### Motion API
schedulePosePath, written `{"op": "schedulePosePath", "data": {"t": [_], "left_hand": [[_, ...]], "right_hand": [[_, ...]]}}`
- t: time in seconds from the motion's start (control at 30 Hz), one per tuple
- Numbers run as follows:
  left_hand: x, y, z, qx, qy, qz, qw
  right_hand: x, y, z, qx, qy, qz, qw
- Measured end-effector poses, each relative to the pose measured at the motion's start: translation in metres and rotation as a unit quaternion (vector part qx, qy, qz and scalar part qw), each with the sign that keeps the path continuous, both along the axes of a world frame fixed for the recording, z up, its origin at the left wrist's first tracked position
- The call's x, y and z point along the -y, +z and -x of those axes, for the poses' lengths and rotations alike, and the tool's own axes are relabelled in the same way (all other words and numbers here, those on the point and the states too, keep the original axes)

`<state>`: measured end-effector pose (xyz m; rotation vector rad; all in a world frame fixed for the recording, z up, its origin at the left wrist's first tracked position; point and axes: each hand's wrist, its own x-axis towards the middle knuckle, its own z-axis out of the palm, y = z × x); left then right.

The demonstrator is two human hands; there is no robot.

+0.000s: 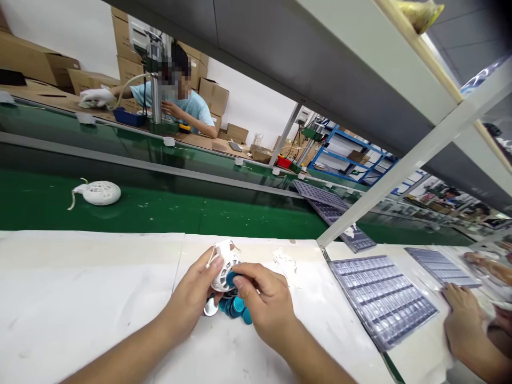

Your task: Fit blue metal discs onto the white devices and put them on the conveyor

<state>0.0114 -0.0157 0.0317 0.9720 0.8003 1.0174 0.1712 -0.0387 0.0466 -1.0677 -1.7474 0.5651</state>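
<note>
My left hand (200, 280) is closed around a white slotted plastic housing (224, 266) that has a cord at its top. Between the thumb and fingers of my right hand (266, 298) is a blue disc (231, 278), held against the housing's slotted face. Several more blue discs (239, 305) lie in a pile on the white table just below my hands. Beside them rests a round silvery piece (211, 307). My fingers cover part of the housing and of the held disc.
A similar white housing (102, 192) lies on the green conveyor belt (168, 210). Plastic trays (386, 298) stand to the right, near a co-worker's hands (464, 314). A slanted metal post (368, 205) rises there. Across the belt, a person in light blue sits by a press (156, 101).
</note>
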Motion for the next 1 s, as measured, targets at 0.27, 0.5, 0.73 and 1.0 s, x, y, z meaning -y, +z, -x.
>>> {"op": "schedulePosePath", "data": {"t": [0.27,0.5,0.73,1.0], "left_hand": [[0.004,0.005,0.001,-0.053,-0.025,-0.021,0.998],[0.001,0.010,0.005,-0.063,-0.099,-0.050,0.992],[0.011,0.001,0.000,-0.008,-0.092,-0.024,0.995],[0.023,0.017,0.000,0.001,-0.102,-0.005,0.995]], "right_hand": [[0.001,0.000,-0.002,-0.009,-0.022,0.085,0.996],[-0.008,-0.006,-0.007,-0.173,-0.024,0.218,0.960],[0.000,-0.011,0.009,-0.320,0.223,0.302,0.870],[0.015,-0.014,0.020,-0.354,0.156,0.242,0.890]]}}
